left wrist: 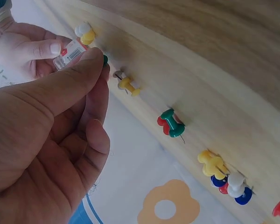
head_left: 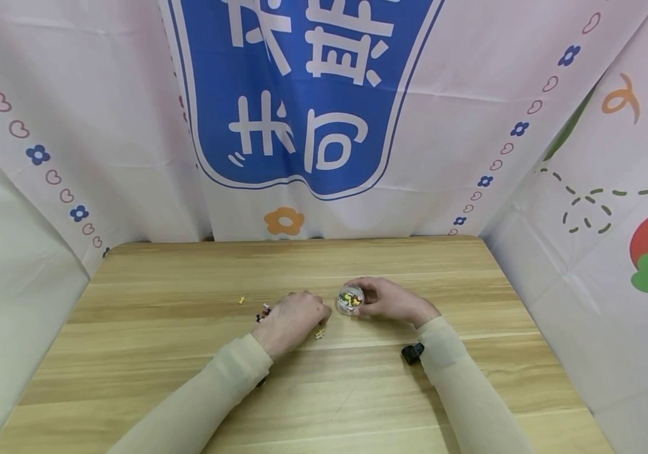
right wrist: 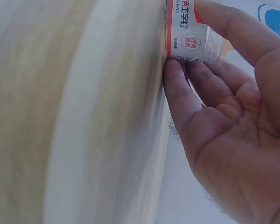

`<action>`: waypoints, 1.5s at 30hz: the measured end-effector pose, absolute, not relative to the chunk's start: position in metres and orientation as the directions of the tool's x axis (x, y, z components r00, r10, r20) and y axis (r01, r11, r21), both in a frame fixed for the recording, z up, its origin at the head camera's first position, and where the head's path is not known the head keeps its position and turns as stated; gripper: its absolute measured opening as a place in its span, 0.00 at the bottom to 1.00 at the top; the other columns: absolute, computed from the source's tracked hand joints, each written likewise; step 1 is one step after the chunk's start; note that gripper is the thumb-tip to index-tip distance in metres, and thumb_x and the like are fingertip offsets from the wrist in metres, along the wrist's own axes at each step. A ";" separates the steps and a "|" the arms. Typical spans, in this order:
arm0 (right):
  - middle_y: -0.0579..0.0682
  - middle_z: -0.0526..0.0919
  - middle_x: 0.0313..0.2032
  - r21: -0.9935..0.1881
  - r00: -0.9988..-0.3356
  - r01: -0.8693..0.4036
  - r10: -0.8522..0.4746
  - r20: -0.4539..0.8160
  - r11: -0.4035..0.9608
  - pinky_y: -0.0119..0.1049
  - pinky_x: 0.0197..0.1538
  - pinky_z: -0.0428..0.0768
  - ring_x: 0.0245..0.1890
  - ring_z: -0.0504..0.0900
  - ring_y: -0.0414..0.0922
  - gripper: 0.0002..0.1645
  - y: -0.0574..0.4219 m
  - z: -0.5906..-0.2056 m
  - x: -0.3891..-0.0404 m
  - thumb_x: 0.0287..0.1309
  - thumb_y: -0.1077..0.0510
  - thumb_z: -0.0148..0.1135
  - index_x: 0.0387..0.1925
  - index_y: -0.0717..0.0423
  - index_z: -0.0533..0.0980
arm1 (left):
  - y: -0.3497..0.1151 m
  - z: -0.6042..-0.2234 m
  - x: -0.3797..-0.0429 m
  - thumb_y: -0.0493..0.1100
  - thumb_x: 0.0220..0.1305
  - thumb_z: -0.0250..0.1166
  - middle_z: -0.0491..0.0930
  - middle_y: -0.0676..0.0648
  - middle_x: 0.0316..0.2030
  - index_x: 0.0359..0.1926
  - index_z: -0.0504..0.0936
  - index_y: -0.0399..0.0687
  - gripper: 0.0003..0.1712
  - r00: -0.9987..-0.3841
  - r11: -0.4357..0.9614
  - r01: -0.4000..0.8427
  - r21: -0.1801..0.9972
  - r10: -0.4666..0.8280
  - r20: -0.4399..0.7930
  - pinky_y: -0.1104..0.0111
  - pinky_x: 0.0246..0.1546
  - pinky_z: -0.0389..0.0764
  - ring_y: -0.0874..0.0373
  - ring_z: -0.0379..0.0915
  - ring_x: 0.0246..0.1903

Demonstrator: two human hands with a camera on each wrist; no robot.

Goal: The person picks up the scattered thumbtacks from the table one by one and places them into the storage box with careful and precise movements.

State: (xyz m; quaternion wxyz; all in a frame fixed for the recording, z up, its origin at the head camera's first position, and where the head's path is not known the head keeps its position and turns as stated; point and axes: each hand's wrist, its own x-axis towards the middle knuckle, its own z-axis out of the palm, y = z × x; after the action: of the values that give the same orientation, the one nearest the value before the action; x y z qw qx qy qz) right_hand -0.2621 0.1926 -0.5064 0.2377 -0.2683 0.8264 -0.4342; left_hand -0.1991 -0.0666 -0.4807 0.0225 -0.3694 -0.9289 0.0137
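Here's the left grip (head_left: 298, 315), thumb and forefinger pinched together on what looks like a green push pin (left wrist: 106, 59), only a sliver of it peeking past the fingertips! Where its needle points I cannot tell, so the wise choice is a light squeeze on the plastic body, metal turned away from the skin. Just to the right, the right grip (head_left: 389, 299) is clamped round the clear jar (right wrist: 181, 39), which stands upright on the desk (head_left: 329, 403). Good support, that: a firm base matters, since a knock could well scatter the coloured pins inside (head_left: 351, 299). Fingertips are best placed low on the wall, leaving the mouth unblocked.

Now outward! Yellow and white pins (head_left: 320, 333) lie on the near side of the left grip, easily brushed aside by a careless palm. To its left sits a mixed cluster (head_left: 263, 312), packed tight; taking one pin at a time, by the head, seems the tidy way. And farther left, all alone, a yellow pin (head_left: 241, 300), with plenty of room for fingers around it.
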 end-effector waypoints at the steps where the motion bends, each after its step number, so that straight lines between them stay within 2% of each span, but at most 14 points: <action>1: 0.51 0.81 0.61 -0.845 -0.743 -0.238 -0.651 -0.160 0.479 0.48 0.64 0.76 0.58 0.80 0.47 0.39 0.193 -0.506 -0.262 0.61 0.60 0.72 0.73 0.52 0.70 | -0.066 -0.481 -0.199 0.37 0.65 0.70 0.81 0.55 0.28 0.30 0.85 0.56 0.08 -0.730 0.731 0.682 -0.032 0.683 0.034 0.68 0.28 0.80 0.63 0.74 0.28; 6: 0.51 0.81 0.61 -0.839 -0.744 -0.242 -0.648 -0.162 0.487 0.47 0.63 0.76 0.57 0.80 0.46 0.39 0.192 -0.506 -0.262 0.61 0.60 0.72 0.72 0.51 0.70 | -0.066 -0.478 -0.199 0.39 0.67 0.69 0.79 0.57 0.28 0.31 0.85 0.56 0.08 -0.748 0.748 0.663 0.028 0.662 0.053 0.67 0.29 0.78 0.63 0.72 0.28; 15: 0.52 0.80 0.61 -0.846 -0.738 -0.249 -0.658 -0.150 0.472 0.48 0.64 0.76 0.59 0.79 0.48 0.38 0.192 -0.507 -0.263 0.62 0.61 0.72 0.72 0.54 0.70 | -0.060 -0.473 -0.205 0.41 0.69 0.69 0.84 0.57 0.34 0.40 0.89 0.56 0.04 -0.766 0.755 0.643 0.131 0.637 0.088 0.67 0.32 0.80 0.64 0.75 0.32; 21: 0.50 0.80 0.62 -0.830 -0.745 -0.260 -0.650 -0.153 0.494 0.45 0.62 0.78 0.57 0.80 0.46 0.38 0.193 -0.507 -0.262 0.61 0.59 0.73 0.71 0.52 0.71 | -0.057 -0.471 -0.212 0.39 0.68 0.69 0.87 0.55 0.41 0.46 0.90 0.55 0.09 -0.788 0.756 0.613 0.227 0.607 0.106 0.66 0.43 0.84 0.62 0.81 0.40; 25: 0.49 0.81 0.62 -0.831 -0.748 -0.248 -0.644 -0.162 0.497 0.43 0.61 0.78 0.56 0.81 0.44 0.39 0.193 -0.506 -0.261 0.60 0.58 0.73 0.72 0.51 0.71 | -0.055 -0.470 -0.215 0.38 0.68 0.68 0.88 0.55 0.43 0.47 0.89 0.56 0.10 -0.804 0.761 0.591 0.267 0.582 0.120 0.65 0.48 0.83 0.62 0.82 0.43; 32: 0.47 0.80 0.62 -0.829 -0.754 -0.243 -0.636 -0.166 0.505 0.43 0.63 0.77 0.57 0.80 0.43 0.39 0.192 -0.503 -0.260 0.60 0.58 0.74 0.72 0.48 0.71 | -0.045 -0.469 -0.218 0.39 0.65 0.72 0.85 0.55 0.40 0.46 0.88 0.53 0.09 -0.823 0.755 0.566 0.330 0.543 0.169 0.66 0.44 0.82 0.61 0.80 0.40; 36: 0.44 0.80 0.61 -0.822 -0.756 -0.251 -0.634 -0.162 0.511 0.44 0.64 0.76 0.57 0.80 0.42 0.40 0.193 -0.503 -0.259 0.61 0.57 0.74 0.73 0.48 0.70 | -0.039 -0.470 -0.219 0.40 0.68 0.70 0.84 0.56 0.39 0.46 0.88 0.53 0.08 -0.832 0.757 0.553 0.348 0.523 0.184 0.65 0.45 0.82 0.61 0.79 0.40; 45: 0.46 0.84 0.53 -0.825 -0.746 -0.269 -0.649 -0.148 0.497 0.41 0.53 0.79 0.48 0.81 0.44 0.36 0.194 -0.504 -0.261 0.61 0.54 0.74 0.69 0.50 0.73 | -0.028 -0.477 -0.225 0.42 0.69 0.69 0.84 0.55 0.38 0.46 0.88 0.52 0.06 -0.847 0.765 0.530 0.366 0.495 0.192 0.67 0.42 0.82 0.62 0.79 0.38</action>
State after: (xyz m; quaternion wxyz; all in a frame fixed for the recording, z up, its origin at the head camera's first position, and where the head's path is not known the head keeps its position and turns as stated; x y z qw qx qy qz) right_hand -0.2608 0.1938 -0.5043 0.2267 -0.2751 0.8350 -0.4191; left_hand -0.2246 -0.0284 -0.4771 0.0423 -0.2731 -0.9385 -0.2072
